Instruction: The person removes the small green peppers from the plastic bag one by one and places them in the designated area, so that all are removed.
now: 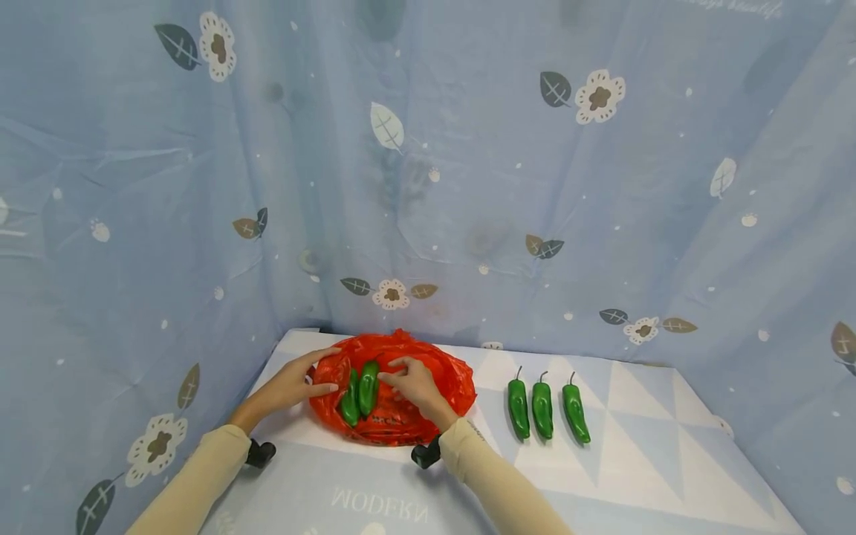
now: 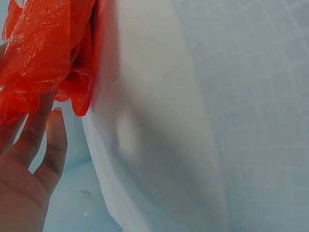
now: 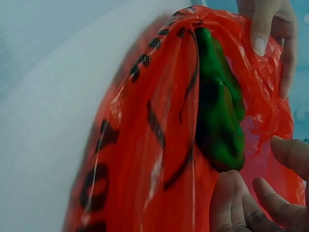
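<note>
A red plastic bag (image 1: 401, 343) lies spread with its mouth up at the back left of the table. Inside it, side by side, are two green peppers (image 1: 368, 388). My left hand (image 1: 287, 386) grips the bag's left rim, thumb on the inner side and fingers behind the plastic (image 2: 43, 53). Over the bag is my right hand (image 1: 416, 383), its fingers spread and loosely bent with nothing between them. In the right wrist view its fingertips are just beside the end of the nearer pepper (image 3: 224, 130).
Three more green peppers (image 1: 542, 409) lie in a row on the table to the right of the bag, stems pointing away. The patterned white and pale blue tabletop (image 1: 642, 438) meets a blue floral curtain (image 1: 481, 186) at the back and sides.
</note>
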A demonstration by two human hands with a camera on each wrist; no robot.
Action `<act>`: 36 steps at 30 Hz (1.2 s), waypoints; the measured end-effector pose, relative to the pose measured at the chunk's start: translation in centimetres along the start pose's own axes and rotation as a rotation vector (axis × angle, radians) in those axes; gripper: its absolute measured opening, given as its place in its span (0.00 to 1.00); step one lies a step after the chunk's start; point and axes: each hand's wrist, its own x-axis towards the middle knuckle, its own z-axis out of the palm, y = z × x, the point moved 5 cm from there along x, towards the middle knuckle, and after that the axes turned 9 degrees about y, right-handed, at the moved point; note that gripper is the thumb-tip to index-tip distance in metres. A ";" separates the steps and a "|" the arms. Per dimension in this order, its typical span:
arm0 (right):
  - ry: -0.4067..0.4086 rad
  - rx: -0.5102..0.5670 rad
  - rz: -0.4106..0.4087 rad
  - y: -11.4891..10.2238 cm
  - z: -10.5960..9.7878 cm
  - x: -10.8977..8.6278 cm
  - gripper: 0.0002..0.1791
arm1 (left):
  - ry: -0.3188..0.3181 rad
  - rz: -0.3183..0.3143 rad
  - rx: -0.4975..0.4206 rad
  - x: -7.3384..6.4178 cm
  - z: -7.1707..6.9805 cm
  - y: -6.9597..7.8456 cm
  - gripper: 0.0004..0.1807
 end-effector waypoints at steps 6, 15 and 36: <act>-0.023 0.022 0.016 -0.1 1.1 0.2 0.27 | -0.007 -0.008 -0.007 0.1 0.1 0.3 0.40; -0.003 -0.031 0.053 0.2 2.1 0.5 0.32 | -0.012 -0.011 0.004 -0.1 0.3 0.0 0.40; 0.015 -0.074 0.041 0.3 3.0 2.0 0.25 | -0.019 -0.037 -0.017 -0.4 0.4 -0.2 0.39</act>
